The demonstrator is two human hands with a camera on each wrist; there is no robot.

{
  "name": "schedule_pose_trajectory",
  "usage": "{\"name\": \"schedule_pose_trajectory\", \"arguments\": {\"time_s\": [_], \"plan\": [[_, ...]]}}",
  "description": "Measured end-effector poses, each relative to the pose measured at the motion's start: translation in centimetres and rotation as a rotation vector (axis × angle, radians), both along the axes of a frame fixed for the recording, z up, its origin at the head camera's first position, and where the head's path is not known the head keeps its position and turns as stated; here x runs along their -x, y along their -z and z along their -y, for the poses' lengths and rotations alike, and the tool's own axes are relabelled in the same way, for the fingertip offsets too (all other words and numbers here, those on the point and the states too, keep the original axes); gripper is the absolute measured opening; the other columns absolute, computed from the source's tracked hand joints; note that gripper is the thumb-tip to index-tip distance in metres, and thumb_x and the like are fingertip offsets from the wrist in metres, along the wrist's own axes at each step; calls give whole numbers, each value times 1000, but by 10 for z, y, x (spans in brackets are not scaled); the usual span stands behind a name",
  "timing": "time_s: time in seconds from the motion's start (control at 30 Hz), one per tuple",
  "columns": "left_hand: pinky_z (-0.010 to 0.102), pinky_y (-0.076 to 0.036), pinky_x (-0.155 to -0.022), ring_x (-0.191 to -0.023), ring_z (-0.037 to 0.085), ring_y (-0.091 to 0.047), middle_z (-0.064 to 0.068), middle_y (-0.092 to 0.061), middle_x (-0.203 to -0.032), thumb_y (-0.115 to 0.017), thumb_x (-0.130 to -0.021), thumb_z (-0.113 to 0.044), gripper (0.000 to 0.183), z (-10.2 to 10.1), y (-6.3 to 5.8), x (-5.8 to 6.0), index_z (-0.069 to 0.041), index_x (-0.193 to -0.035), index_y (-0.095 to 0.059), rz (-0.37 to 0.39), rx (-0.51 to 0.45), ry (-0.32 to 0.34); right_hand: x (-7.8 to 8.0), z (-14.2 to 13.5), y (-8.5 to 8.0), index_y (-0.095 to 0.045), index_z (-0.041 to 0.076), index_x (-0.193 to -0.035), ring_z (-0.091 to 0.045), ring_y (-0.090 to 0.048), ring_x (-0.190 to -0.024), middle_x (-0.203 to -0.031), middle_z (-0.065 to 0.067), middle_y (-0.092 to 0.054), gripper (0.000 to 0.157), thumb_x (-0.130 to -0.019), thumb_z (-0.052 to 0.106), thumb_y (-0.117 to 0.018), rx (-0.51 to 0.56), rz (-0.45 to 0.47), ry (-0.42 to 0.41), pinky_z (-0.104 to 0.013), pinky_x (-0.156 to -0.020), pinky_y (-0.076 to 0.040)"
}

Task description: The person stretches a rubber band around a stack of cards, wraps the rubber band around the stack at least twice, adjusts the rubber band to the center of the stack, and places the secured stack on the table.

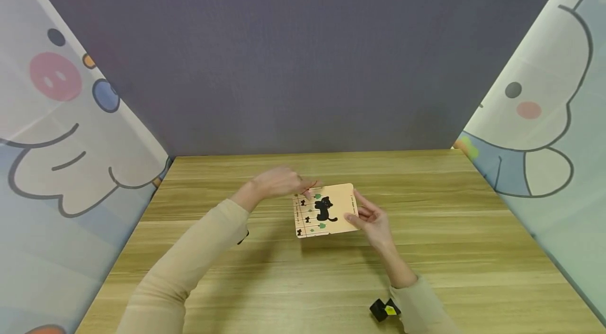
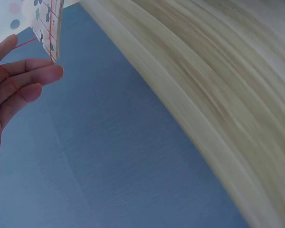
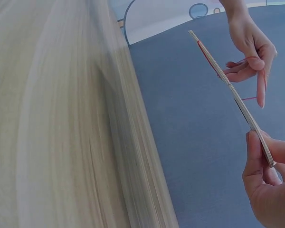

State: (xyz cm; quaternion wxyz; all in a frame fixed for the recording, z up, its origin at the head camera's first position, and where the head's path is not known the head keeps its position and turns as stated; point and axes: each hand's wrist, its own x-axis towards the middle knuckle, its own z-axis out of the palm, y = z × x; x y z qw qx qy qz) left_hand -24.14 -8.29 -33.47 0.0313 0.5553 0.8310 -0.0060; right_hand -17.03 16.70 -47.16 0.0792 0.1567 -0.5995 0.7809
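Note:
A thin notebook (image 1: 343,200) with a cream cover, black cats and green shapes is tilted above the table. My right hand (image 1: 377,226) pinches its right edge, thumb on the cover and fingers behind. A thin red cord (image 3: 208,54) runs along the notebook near its left end. My left hand (image 1: 279,182) is at the upper left corner, with the cord drawn across its fingers. In the right wrist view, the left thumb (image 3: 255,63) presses the cord against the curled fingers while the index finger points down. The left wrist view shows the notebook edge-on beside the fingertips.
The wood-grain table (image 1: 213,286) spreads beneath both hands. A dark grey panel (image 1: 303,60) rises at its back edge, with cartoon-printed sheets (image 1: 61,129) at both sides. A small black piece with a yellow mark (image 1: 385,310) is beside the right sleeve.

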Motion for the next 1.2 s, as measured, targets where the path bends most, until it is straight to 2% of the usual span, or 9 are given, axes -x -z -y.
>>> {"name": "schedule_pose_trajectory", "arguments": {"time_s": [0.13, 0.2, 0.3, 0.47, 0.63, 0.8, 0.9, 1.0, 1.2], "plan": [[27, -41, -48, -42, 4, -32, -15, -64, -99, -28, -98, -32, 36, 4, 3, -2, -37, -134, -34, 274, -109, -198, -2, -4, 0, -44, 9, -129, -19, -64, -77, -92, -11, -66, 62, -74, -3, -68, -9, 39, 16, -26, -67, -52], [29, -43, -52, -49, 6, -45, -14, -64, -98, -29, -98, -32, 36, 7, 6, -2, -38, -133, -35, 319, -184, -215, -8, -1, -9, -44, 9, -129, -18, -64, -77, -93, -9, -66, 62, -73, -2, -68, 3, 63, 24, -25, -68, -52], [25, -47, -59, -67, 7, -59, -10, -65, -96, -40, -96, -21, 38, 12, 11, 0, -26, -134, -39, 255, -310, -119, -18, 5, -29, -43, 6, -129, -16, -64, -76, -92, -8, -66, 64, -71, -2, -70, 34, 121, 52, -25, -69, -51], [15, -47, -62, -66, 2, -59, 1, -67, -94, -52, -89, -11, 40, 14, 23, 4, -8, -128, -46, 219, -515, 1, -25, 8, -41, -40, 7, -131, -14, -64, -77, -92, -6, -66, 65, -73, -7, -66, 69, 197, 69, -11, -56, -47], [16, -48, -74, -77, 6, -62, 11, -64, -99, -60, -82, -5, 40, 13, 37, 3, 0, -121, -51, 286, -692, 1, -26, 9, -45, -37, 6, -132, -14, -63, -78, -88, -2, -66, 67, -72, -9, -64, 57, 229, 119, -18, -68, -50], [26, -50, -75, -79, 22, -64, 21, -59, -106, -67, -71, 4, 43, 9, 39, -5, 9, -112, -55, 359, -862, -32, -27, 9, -52, -32, 3, -134, -14, -63, -78, -85, 0, -66, 69, -74, -15, -59, 86, 285, 148, -25, -76, -49], [31, -48, -80, -87, 32, -61, 24, -57, -108, -69, -67, 7, 46, 8, 31, -13, 12, -110, -54, 379, -901, -56, -26, 8, -54, -31, 3, -134, -13, -63, -75, -83, 0, -66, 69, -74, -17, -58, 89, 300, 160, -24, -74, -49], [32, -46, -84, -94, 31, -59, 23, -52, -116, -71, -65, 2, 50, 8, 26, -16, 9, -112, -55, 348, -881, -82, -26, 8, -55, -34, 4, -133, -12, -63, -72, -80, 0, -66, 68, -73, -18, -58, 78, 302, 177, -24, -74, -49], [30, -43, -88, -99, 21, -57, 17, -39, -133, -72, -66, -14, 58, 7, 38, -4, -1, -119, -54, 308, -814, -96, -28, 9, -58, -34, 2, -133, -14, -64, -77, -84, 1, -67, 67, -73, -17, -58, 57, 303, 162, -23, -72, -50]]}}
